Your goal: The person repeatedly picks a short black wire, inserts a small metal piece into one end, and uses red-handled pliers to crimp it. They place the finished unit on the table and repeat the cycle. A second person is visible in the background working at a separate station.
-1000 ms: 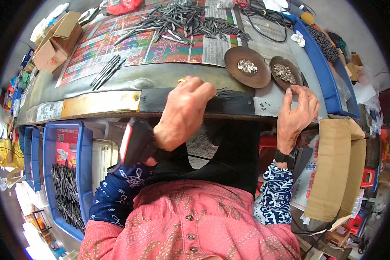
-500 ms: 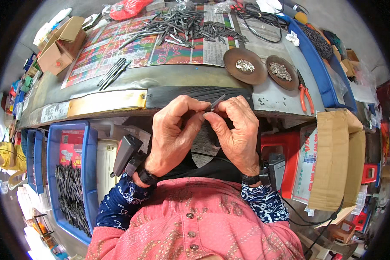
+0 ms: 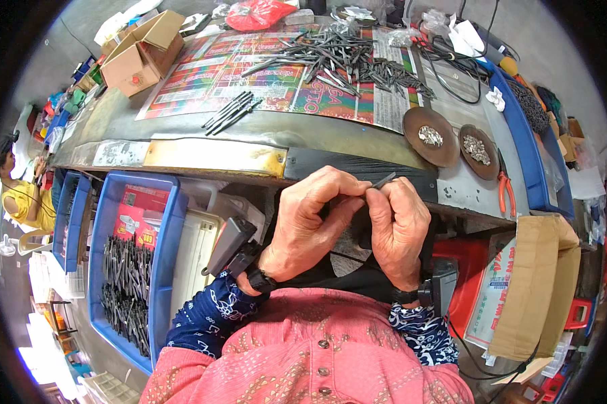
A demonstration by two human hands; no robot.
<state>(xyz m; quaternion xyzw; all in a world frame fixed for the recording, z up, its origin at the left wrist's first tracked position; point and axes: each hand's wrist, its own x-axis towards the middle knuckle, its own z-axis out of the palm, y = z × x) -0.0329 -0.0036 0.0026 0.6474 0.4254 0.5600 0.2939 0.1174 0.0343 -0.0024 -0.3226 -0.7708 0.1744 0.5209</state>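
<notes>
My left hand [image 3: 313, 222] and my right hand [image 3: 399, 232] meet just off the table's front edge, closed in pinches. Between their fingertips is a slender dark grey strip [image 3: 384, 180]; its upper end sticks out above the right fingers, while the rest is hidden. Ahead on the table lies a heap of similar dark strips [image 3: 344, 57], with a small row of strips [image 3: 233, 112] to its left. A brown shallow dish [image 3: 445, 153] right of my hands holds small silvery pieces, and a second brown dish [image 3: 479, 172] beside it holds more.
Red-handled pliers [image 3: 507, 192] lie at the table's right, near a long blue tray [image 3: 532, 151]. A blue bin [image 3: 163, 269] of dark strips stands lower left. An open cardboard box [image 3: 536, 289] is at my right; another carton [image 3: 138, 64] sits far left. A person in yellow [image 3: 30, 202] is at far left.
The view has swung left, so table and bins appear farther right and the person in yellow shows more. Both hands still pinch the strip, its exposed end now tilted lower.
</notes>
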